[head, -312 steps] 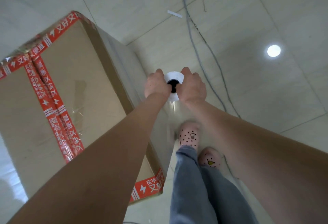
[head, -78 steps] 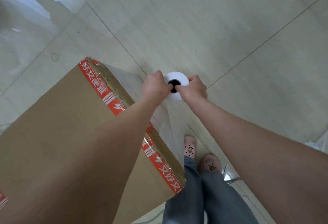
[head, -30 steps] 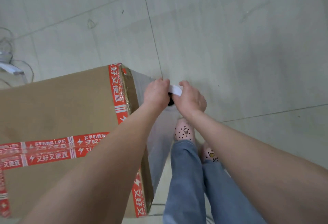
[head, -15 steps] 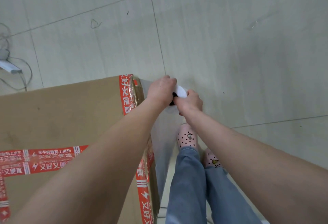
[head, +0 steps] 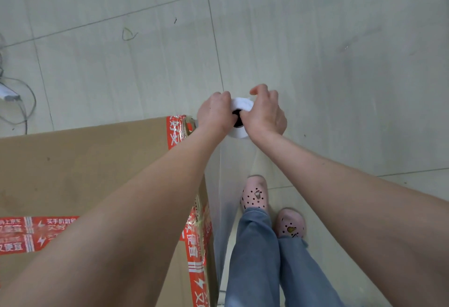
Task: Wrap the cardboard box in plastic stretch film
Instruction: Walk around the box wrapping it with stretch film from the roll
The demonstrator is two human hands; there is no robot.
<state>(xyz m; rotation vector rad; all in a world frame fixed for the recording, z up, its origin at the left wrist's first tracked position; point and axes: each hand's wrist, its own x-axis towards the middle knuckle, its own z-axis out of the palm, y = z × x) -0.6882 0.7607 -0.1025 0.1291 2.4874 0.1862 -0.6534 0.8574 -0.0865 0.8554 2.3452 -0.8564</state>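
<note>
Open tiled floor surrounds the far corner of the cardboard box, where left hand and right hand each grip the film roll; the red tape bears white, seemingly Chinese, print.

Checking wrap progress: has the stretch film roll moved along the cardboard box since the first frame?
Yes. The stretch film roll went from mid-side to beside the far taped corner of the cardboard box.
</note>
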